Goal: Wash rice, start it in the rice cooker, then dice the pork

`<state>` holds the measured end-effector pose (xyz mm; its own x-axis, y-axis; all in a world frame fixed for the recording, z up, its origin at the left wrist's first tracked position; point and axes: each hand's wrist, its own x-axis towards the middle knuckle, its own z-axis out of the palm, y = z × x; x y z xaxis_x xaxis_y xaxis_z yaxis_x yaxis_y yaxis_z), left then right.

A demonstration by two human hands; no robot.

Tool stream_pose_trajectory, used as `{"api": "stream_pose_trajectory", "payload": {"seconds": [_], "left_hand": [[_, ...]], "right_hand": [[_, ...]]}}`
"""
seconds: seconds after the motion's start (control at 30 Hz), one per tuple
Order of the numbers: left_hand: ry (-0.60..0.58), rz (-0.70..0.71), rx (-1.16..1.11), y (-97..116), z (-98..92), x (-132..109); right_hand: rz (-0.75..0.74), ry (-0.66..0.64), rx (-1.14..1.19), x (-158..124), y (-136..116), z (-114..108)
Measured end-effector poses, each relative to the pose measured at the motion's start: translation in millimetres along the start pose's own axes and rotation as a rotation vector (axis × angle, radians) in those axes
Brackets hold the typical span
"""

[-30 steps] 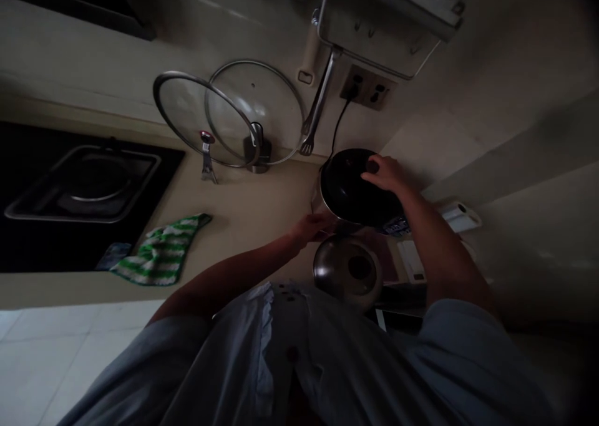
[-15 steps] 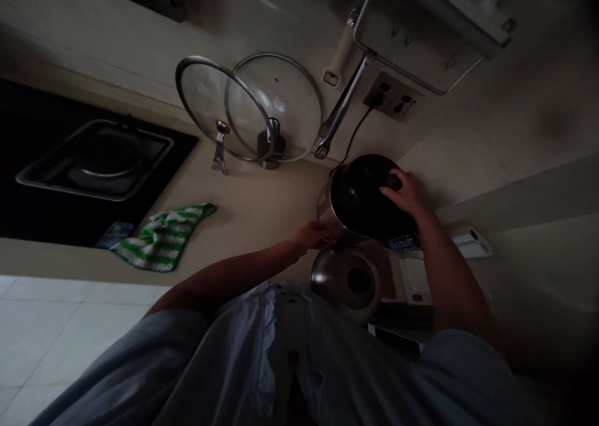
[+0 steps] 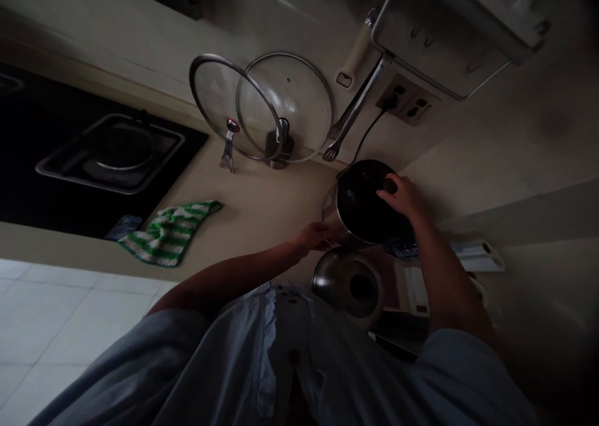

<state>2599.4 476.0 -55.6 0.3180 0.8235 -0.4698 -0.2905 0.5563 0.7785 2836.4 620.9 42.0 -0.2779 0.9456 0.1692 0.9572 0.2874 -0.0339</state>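
Observation:
An electric pot with a silver body and a black lid stands in the counter corner. My right hand has thumb and fingers closed around the dark knob on top of this lid. Low on the pot's near left side is my left hand, its fingers bent against the silver body; the fingertips are dark and hard to make out. The lid appears to lie on the pot, its far right edge partly hidden by my right arm. Just nearer to me sits a round shiny metal vessel with a dark middle.
Two glass lids lean on the wall. A green-and-white striped cloth lies beside the black stove. Metal tongs hang under a rack near the power socket. A white roll lies right of my forearm.
The camera view has shifted, so the wall and counter things appear farther right. My right hand and the knob appear slightly lower and farther left. Both hands keep their places on the pot.

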Motion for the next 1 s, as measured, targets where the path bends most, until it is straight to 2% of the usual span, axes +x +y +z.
{"api": "stream_pose_trajectory", "payload": {"seconds": [0.1,0.17,0.33,0.5,0.7,0.87,1.0], "left_hand": [[-0.039,0.09,0.075,2,3.8,6],[-0.052,0.233,0.16,2,6.4,14],[0.105,0.671,0.371,13,9.1,35],[0.167,0.95,0.592,34,9.2,60],[0.137,1.072,0.855,28,6.9,88],[0.121,1.097,0.909,29,9.0,86],[0.122,1.1,0.959,34,12.7,81]], "right_hand": [[0.005,-0.007,0.005,-1,0,1],[0.011,-0.008,0.01,-2,-1,-1],[0.037,-0.011,0.0,-4,-7,-5],[0.116,-0.011,-0.014,-3,-11,2],[0.163,-0.026,0.002,-6,-13,12],[0.179,-0.091,-0.029,-5,-11,6],[0.091,-0.226,-0.036,-1,-4,-5]]}}
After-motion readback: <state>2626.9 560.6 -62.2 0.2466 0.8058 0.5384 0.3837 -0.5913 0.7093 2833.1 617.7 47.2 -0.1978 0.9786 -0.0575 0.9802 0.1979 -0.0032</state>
